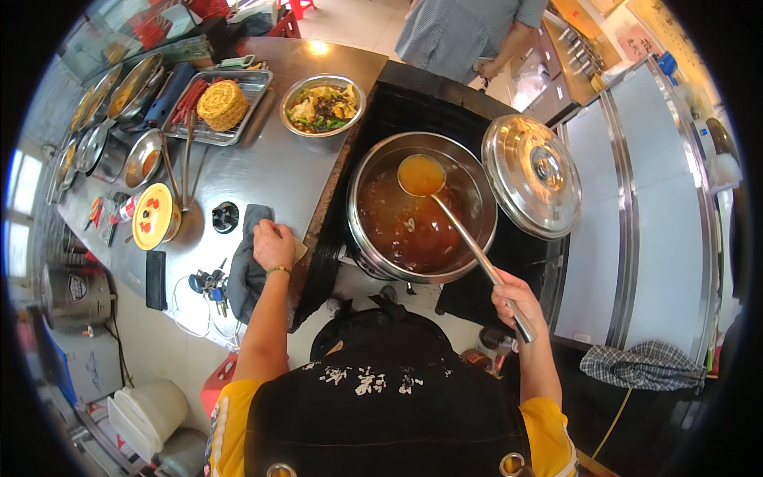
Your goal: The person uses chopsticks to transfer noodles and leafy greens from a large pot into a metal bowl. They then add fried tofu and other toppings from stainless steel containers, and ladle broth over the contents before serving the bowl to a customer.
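Nearest to the camera, the right hand (pixel 518 302) is closed around the end of a long steel ladle (pixel 465 234). The handle goes up and to the left, and the bowl of the ladle, full of orange-brown broth, is held just above the liquid in the big steel pot (pixel 421 208). The left hand (pixel 273 244) rests flat, fingers bent down, on a grey cloth (pixel 248 262) at the edge of the steel counter (pixel 278 171); it presses the cloth and does not lift it.

To do this step well, I think the ladle must stay level, because it is filled almost to the rim and any tilt will spill. It is better to move it slowly and let drops fall back into the pot.

Just right of the pot lies its lid (pixel 531 175), apart from the rim. Farther on the counter stands 1 metal bowl of noodles and greens (pixel 323 105), well apart from the pot. Left of it is a tray (pixel 218 107) with a round dry noodle block.
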A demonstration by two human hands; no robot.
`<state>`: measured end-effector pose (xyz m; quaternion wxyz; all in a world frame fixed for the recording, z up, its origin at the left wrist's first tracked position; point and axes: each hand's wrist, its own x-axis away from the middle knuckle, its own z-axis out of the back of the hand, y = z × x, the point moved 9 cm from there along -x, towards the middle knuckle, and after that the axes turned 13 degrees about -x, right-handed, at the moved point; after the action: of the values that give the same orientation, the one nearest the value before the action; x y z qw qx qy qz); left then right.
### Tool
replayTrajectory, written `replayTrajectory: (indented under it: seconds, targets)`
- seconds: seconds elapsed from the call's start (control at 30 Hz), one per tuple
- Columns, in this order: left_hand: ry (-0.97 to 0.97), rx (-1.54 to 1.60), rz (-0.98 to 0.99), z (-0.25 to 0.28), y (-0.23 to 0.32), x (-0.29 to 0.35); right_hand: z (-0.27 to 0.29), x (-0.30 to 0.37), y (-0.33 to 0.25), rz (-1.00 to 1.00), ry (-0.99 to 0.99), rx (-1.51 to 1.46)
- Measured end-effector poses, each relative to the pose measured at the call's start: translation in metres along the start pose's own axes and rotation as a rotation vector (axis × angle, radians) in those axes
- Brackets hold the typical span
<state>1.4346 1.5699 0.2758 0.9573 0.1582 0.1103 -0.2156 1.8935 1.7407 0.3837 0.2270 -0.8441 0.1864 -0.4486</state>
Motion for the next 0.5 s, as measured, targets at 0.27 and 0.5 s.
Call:
replayTrajectory:
  seconds: [0.27, 0.5]
  targets:
    - [-0.009, 0.041, 0.015, 0.001, -0.004, -0.001, -0.066, 0.017, -0.042, 0.035, -0.12, -0.025]
    - [-0.031, 0.068, 0.03, 0.006, -0.004, -0.002, -0.144, -0.005, -0.066, 0.078, -0.254, 0.054]
